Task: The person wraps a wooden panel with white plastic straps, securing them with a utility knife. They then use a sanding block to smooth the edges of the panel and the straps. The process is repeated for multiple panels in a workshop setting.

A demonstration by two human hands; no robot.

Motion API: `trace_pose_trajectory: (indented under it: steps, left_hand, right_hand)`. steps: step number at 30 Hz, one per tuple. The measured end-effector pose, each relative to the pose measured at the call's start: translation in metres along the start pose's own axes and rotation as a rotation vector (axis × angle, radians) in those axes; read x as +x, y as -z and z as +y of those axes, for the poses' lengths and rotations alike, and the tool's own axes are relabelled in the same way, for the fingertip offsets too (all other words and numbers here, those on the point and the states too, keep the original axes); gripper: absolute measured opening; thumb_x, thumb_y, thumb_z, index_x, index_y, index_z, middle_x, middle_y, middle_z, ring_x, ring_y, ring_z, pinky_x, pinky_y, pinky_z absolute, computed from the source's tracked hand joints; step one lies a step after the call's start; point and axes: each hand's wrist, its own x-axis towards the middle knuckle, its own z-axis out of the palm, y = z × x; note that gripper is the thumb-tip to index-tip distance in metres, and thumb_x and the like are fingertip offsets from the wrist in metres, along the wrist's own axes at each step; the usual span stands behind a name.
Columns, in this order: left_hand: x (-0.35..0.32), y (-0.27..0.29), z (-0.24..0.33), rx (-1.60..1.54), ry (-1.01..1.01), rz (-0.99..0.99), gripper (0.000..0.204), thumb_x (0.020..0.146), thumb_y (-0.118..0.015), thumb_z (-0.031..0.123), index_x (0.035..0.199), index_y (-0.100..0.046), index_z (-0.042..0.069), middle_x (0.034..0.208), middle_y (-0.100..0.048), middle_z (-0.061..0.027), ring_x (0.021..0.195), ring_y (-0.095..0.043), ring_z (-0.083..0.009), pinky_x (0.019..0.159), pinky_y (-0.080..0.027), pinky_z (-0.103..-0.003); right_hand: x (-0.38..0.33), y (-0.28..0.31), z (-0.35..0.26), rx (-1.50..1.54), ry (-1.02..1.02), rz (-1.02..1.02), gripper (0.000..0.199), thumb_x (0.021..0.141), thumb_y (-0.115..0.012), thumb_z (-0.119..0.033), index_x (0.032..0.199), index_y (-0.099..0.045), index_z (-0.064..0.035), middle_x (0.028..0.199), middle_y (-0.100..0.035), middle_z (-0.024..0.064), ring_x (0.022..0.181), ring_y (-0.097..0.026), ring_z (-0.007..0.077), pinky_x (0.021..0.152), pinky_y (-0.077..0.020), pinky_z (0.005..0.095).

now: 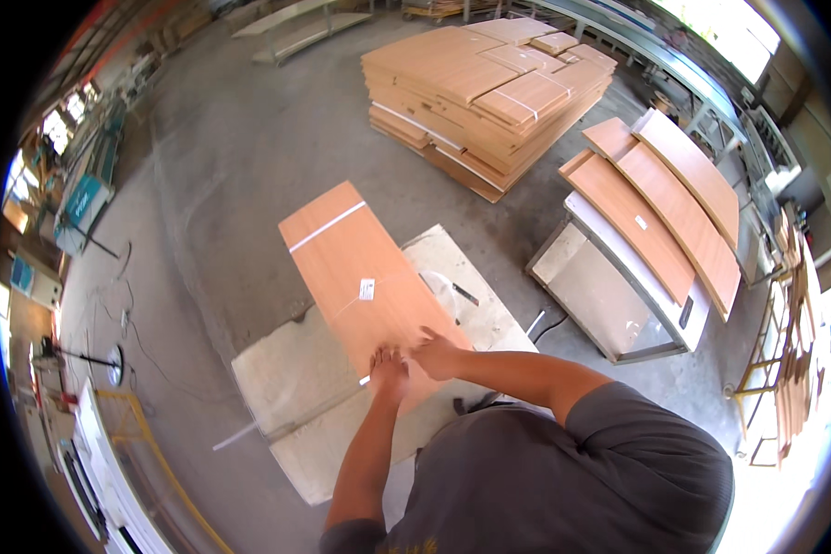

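Note:
A long wood-grain panel stack (pixel 342 277) lies slantwise on a worn, pale worktable (pixel 291 369) in front of me. One white strap (pixel 328 227) crosses its far end, and a white label (pixel 367 289) sits near its middle. My left hand (pixel 390 371) is at the near end, fingers bent and close together; a bit of white strap (pixel 365 380) shows beside it, and what the fingers hold is hidden. Just right of it, my right hand (pixel 437 355) rests on the panel's top with fingers stretched out. A black-handled tool (pixel 465 294) lies on the table beside a white, roundish item (pixel 439 288).
Ahead stands a tall pile of wood-grain panels (pixel 471 111), some strapped. To the right, loose panels (pixel 660 208) lean over a metal-sided stand (pixel 609 286). A floor fan (pixel 114 365) and cables are at left. A yellow-framed cart (pixel 143 439) holds white boards at lower left.

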Motion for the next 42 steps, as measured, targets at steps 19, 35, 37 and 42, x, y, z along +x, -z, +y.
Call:
trace_pose_trajectory:
  steps: [19, 35, 37, 42]
  left_hand:
    - [0.036, 0.036, -0.051, -0.226, 0.274, -0.195, 0.06, 0.106, -0.029, 0.05, 0.128, -0.066, 0.007, 0.115, -0.071, -0.021, 0.113, -0.064, -0.0411, 0.105, -0.043, -0.052]
    - [0.034, 0.053, 0.013, 0.192, 0.082, -0.277, 0.05, 0.104, -0.035, 0.049, 0.128, -0.061, 0.014, 0.11, -0.072, -0.0167, 0.103, -0.069, -0.0371, 0.095, -0.05, -0.052]
    - [0.032, 0.051, 0.0, 0.133, 0.073, -0.243, 0.05, 0.105, -0.034, 0.048, 0.131, -0.061, 0.014, 0.112, -0.072, -0.0178, 0.105, -0.068, -0.0383, 0.097, -0.05, -0.051]
    - [0.034, 0.057, -0.007, -0.052, 0.211, -0.26, 0.052, 0.105, -0.033, 0.047, 0.136, -0.059, 0.014, 0.117, -0.07, -0.0214, 0.112, -0.065, -0.0415, 0.1, -0.049, -0.051]
  right_hand:
    - [-0.619, 0.16, 0.068, -0.003, -1.384, -0.962, 0.018, 0.082, -0.067, -0.012, 0.096, -0.077, -0.0068, 0.106, -0.074, 0.0164, 0.101, -0.071, 0.0341, 0.084, -0.058, 0.0443]
    - [-0.016, 0.065, 0.001, 0.381, -0.447, 0.183, 0.091, 0.079, -0.069, -0.014, 0.157, -0.023, -0.0014, 0.155, -0.038, 0.0228, 0.15, -0.029, 0.0338, 0.123, -0.0222, 0.048]
    - [-0.001, 0.054, 0.0, 0.569, -0.49, -0.139, 0.072, 0.082, -0.065, -0.015, 0.148, -0.038, -0.0027, 0.138, -0.054, 0.0219, 0.137, -0.046, 0.0364, 0.116, -0.0336, 0.0497]
    - [-0.085, -0.014, 0.032, 0.639, -0.671, -0.217, 0.029, 0.094, -0.051, -0.027, 0.108, -0.065, -0.0066, 0.098, -0.071, 0.0206, 0.096, -0.069, 0.0418, 0.083, -0.0542, 0.0532]
